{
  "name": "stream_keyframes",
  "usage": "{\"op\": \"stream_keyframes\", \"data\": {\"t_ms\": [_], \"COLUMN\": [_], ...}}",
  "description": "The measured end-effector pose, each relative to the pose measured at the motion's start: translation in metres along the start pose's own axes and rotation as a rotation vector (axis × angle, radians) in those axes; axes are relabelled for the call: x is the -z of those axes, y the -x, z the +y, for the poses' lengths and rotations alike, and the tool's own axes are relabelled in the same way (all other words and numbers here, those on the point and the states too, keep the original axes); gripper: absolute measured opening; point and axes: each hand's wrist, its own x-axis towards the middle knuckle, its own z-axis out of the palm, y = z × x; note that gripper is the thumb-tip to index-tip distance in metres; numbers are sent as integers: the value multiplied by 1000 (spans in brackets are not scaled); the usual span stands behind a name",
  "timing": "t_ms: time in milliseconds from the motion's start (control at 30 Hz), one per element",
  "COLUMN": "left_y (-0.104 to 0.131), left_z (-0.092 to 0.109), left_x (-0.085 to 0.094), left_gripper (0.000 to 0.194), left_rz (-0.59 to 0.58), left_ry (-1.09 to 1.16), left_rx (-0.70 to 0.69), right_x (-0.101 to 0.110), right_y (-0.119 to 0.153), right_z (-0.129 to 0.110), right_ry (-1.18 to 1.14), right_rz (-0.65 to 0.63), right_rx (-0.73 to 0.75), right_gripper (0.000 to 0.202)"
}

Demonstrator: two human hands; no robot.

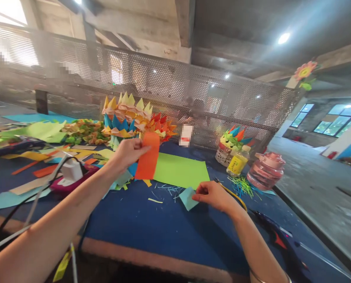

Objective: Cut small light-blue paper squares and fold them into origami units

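Observation:
An orange paper strip [148, 157] hangs upright from my left hand [131, 151], its fingers closed on the strip's left edge. Behind it a bright green paper sheet [182, 169] lies flat on the dark blue tabletop [134, 228]. My right hand [212, 192] pinches the right corner of a small light blue paper square [188, 198], low over the table. Thin paper slivers lie near the square. Folded-paper crowns in yellow, peach, blue and red [128, 114] stand behind my left hand.
Paper scraps and a power strip with a white plug [72, 171] are at left, with cables. On the right are a decorated basket [224, 153], a yellow-labelled bottle [237, 161], a pink bottle [266, 171] and a dark glue gun [278, 236]. A mesh screen [163, 86] stands behind.

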Motion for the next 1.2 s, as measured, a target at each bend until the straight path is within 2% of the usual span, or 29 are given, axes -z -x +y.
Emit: {"op": "stream_keyframes", "data": {"t_ms": [67, 133, 233, 400, 533, 633, 900, 1067, 1200], "left_y": [8, 12, 15, 15, 15, 16, 14, 14, 14], "left_z": [6, 7, 0, -26, -44, -49, -49, -46, -44], "left_x": [-20, -38, -61, -82, -85, -83, -78, -75, -75], "left_gripper": [31, 24, 12, 27, 38, 42, 37, 38, 41], "left_rz": [-185, -281, -334, -412, -426, -411, -356, -320, -314], "left_ry": [187, 328, 418, 386, 374, 377, 475, 412, 371], "left_rx": [81, 170, 271, 317, 248, 202, 215, 244, 227], "right_x": [-2, -3, -4, -8, -9, -9, -7, -5, 6], "right_y": [-1, -1, -1, -2, -2, -1, 1, 2, 5], "right_z": [2, 2, 0, 2, 5, 4, 3, 5, 2], "right_ry": [-48, -88, -122, 13, 71, 68, 21, -54, -177], "right_rz": [-16, -38, -81, -97, -105, -94, -90, -96, -127], "right_rx": [-4, -22, -64, -108, -124, -123, -103, -130, -154], "right_gripper": [27, 29, 28, 25, 25, 26, 21, 27, 27]}}
